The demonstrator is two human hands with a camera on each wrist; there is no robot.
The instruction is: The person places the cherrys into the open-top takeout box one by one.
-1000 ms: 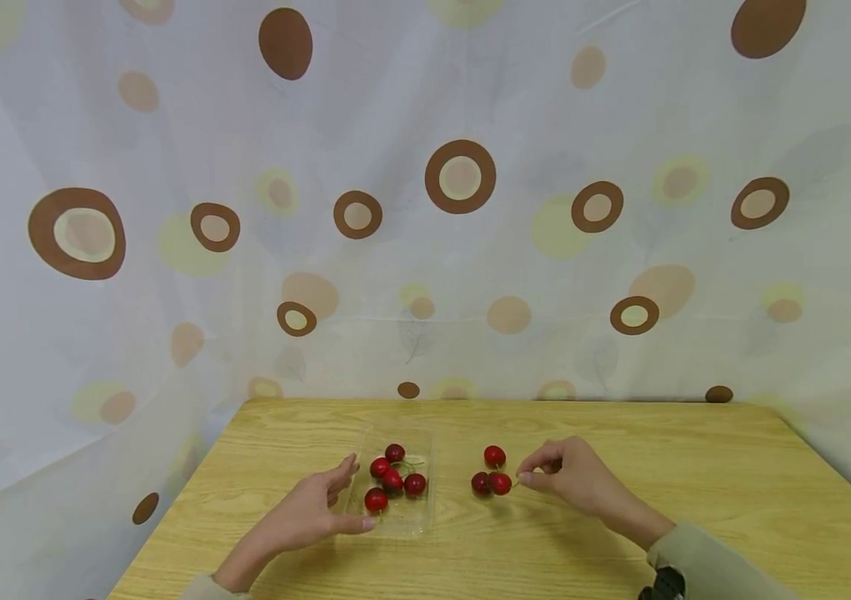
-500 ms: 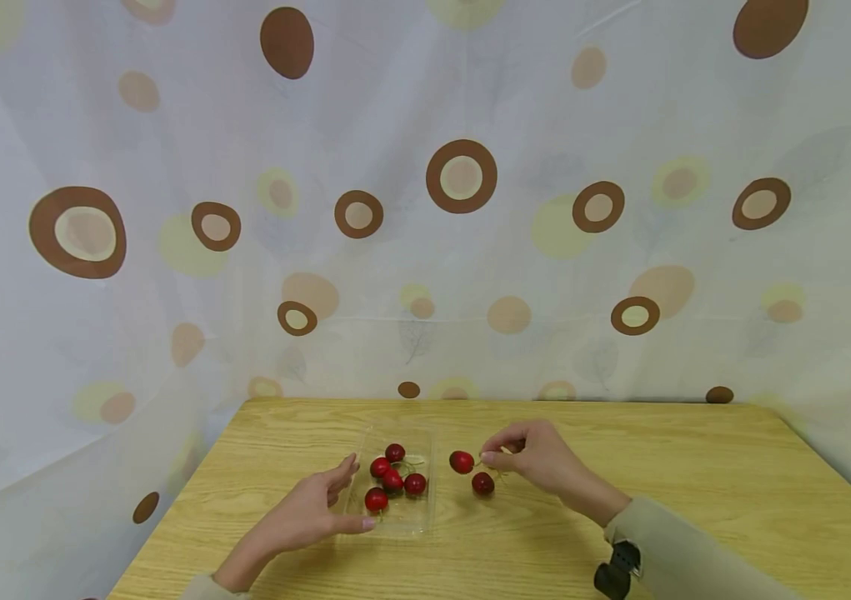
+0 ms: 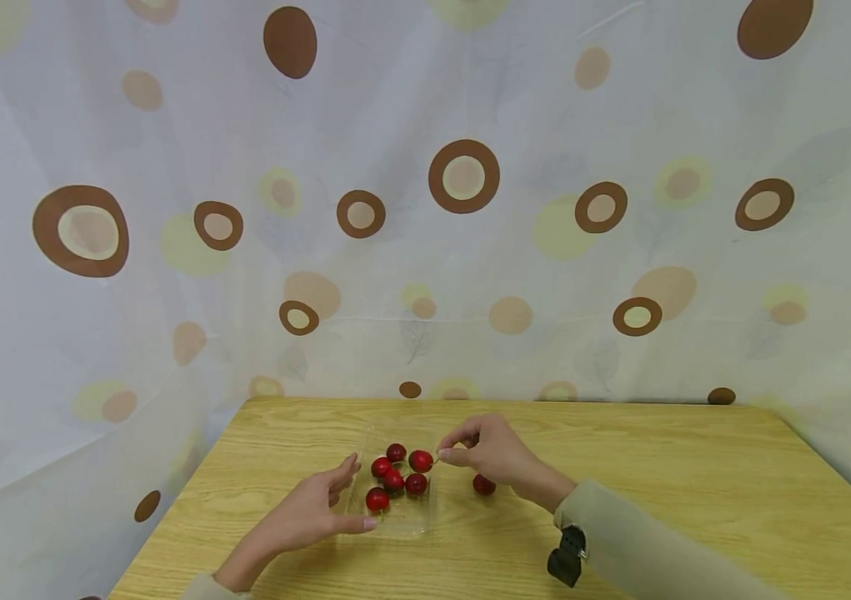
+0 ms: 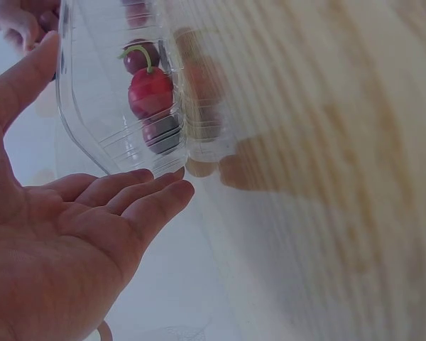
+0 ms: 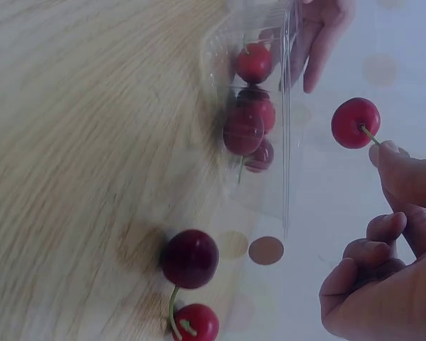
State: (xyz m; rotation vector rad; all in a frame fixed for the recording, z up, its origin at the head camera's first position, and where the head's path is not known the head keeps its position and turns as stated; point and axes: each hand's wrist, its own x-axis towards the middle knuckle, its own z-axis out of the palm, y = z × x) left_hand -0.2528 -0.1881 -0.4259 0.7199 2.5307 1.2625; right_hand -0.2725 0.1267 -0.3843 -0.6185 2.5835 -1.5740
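My right hand [image 3: 496,454] pinches the stem of a red cherry [image 5: 356,123] between thumb and forefinger. In the right wrist view that cherry hangs higher than the rim of a clear plastic box [image 3: 406,527]; from the head it overlaps the box's right side. Several cherries [image 3: 392,480], bright and dark red with green stems, lie inside the box. My left hand [image 3: 305,512] is spread at the box's left side, fingers nearly straight, thumb at the front corner. In the left wrist view its fingertips [image 4: 179,190] are right at the box's end.
A dark cherry [image 5: 190,258] and a red cherry [image 5: 197,323] lie on the wooden table [image 3: 658,492] right of the box; the head view shows just one, below my right hand. A patterned curtain [image 3: 530,250] hangs behind and left of the table.
My right hand has lifted a cherry by its stem from the table group and carried it left to the box. My left hand and the box have stayed put.
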